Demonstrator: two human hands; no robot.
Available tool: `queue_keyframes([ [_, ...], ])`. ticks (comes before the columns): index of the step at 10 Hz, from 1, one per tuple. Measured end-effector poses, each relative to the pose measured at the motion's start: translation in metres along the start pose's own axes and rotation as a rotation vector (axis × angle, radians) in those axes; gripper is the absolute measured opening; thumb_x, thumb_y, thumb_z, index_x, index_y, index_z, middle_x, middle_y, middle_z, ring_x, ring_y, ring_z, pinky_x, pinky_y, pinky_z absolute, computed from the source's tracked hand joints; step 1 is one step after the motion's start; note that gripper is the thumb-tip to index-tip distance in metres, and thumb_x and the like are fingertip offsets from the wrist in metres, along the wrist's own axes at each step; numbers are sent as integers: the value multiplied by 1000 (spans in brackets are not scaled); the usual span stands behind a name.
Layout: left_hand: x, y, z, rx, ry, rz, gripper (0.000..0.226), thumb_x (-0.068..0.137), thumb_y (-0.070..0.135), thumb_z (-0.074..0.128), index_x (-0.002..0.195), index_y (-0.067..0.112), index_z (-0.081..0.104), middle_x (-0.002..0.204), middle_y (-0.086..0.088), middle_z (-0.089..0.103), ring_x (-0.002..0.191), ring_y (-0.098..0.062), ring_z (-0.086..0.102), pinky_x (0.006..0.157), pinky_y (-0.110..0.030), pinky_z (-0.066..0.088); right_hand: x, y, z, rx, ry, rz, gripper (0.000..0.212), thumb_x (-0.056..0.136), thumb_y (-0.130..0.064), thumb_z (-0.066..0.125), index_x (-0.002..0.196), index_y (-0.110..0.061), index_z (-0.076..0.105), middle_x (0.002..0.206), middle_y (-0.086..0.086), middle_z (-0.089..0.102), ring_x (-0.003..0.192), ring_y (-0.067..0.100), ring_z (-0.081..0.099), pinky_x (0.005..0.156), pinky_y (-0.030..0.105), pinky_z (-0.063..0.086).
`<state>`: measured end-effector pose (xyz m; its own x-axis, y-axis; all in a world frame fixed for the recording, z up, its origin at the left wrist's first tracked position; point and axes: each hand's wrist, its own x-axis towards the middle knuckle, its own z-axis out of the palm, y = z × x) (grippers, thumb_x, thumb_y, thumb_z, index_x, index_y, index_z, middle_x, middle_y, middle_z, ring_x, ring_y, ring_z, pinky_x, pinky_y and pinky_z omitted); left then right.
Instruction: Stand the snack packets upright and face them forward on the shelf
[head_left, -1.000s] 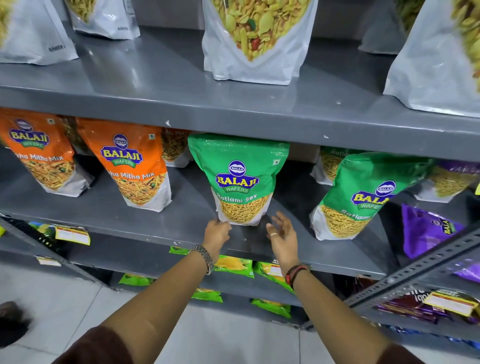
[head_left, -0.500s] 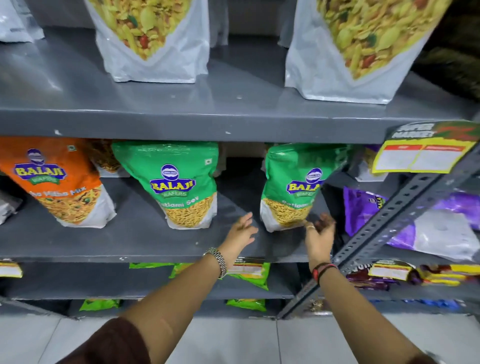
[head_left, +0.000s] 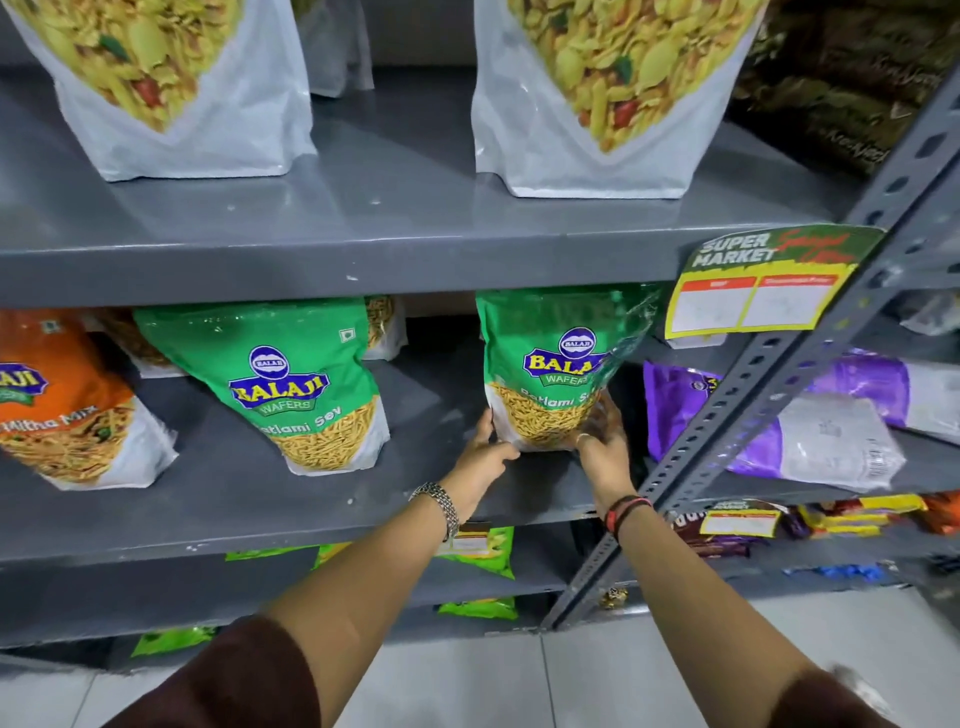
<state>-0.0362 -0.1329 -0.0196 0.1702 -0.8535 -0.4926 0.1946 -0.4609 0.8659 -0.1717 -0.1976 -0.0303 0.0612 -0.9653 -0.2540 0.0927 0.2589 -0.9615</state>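
A green Ratlami Sev packet (head_left: 550, 358) stands on the middle grey shelf (head_left: 218, 488), its front turned slightly to the right. My left hand (head_left: 480, 457) grips its lower left corner and my right hand (head_left: 602, 441) holds its lower right corner. A second green Ratlami Sev packet (head_left: 291, 379) stands upright to the left, facing forward. At the far left stands an orange Mitha Mix packet (head_left: 62, 410).
Purple packets (head_left: 769, 421) lie flat to the right, behind a slotted grey upright (head_left: 769, 384) that carries a price tag (head_left: 758, 291). Large white namkeen pouches (head_left: 597, 104) stand on the shelf above. Green packets (head_left: 478, 551) sit on the lower shelves.
The view has shifted right. Both hands left the middle green packet, reached to the right-hand green packet and closed on its bottom corners; that packet now stands more upright.
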Motion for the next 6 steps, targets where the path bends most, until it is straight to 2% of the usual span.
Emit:
queue_keyframes([
  [1,1,-1,2,12,6,16,76,84,5,48,147,33,17,144,8,43,120,-13,45,92,-30,37,-3,-1,-1,-22,-5,-15,74,76,18,50,138,-17,31,141,15,48,128,29,47,108,49,40],
  [2,0,-2,3,1,18,18,74,85,3,46,147,33,18,139,9,42,120,-13,43,94,-33,37,-1,1,-3,-28,-26,-12,77,76,18,51,140,-17,29,143,12,46,129,28,46,108,48,40],
  [3,-5,3,4,1,5,32,72,86,2,43,147,32,19,143,7,40,120,-13,41,97,-35,35,-5,-3,-3,-52,-41,-11,79,76,19,50,142,-18,26,144,11,44,131,27,44,106,45,42],
  [4,-12,2,1,116,38,53,70,89,6,46,149,27,16,150,0,36,122,-17,46,92,-31,43,-6,-3,-3,-79,-53,-19,80,75,19,51,143,-14,24,143,13,45,130,28,44,102,39,43],
  [5,-31,-6,-8,500,263,227,62,89,7,45,146,21,25,149,-9,38,126,-29,50,99,-37,44,-31,-12,-5,-230,56,-113,71,76,9,53,141,-8,29,137,17,49,124,28,50,107,41,41],
  [6,-59,-8,-22,633,468,674,52,83,-2,41,129,21,50,131,-4,55,113,-21,58,94,-36,47,-70,-20,-12,-395,192,-546,50,77,8,50,126,-2,44,122,11,47,106,8,49,96,13,41],
])
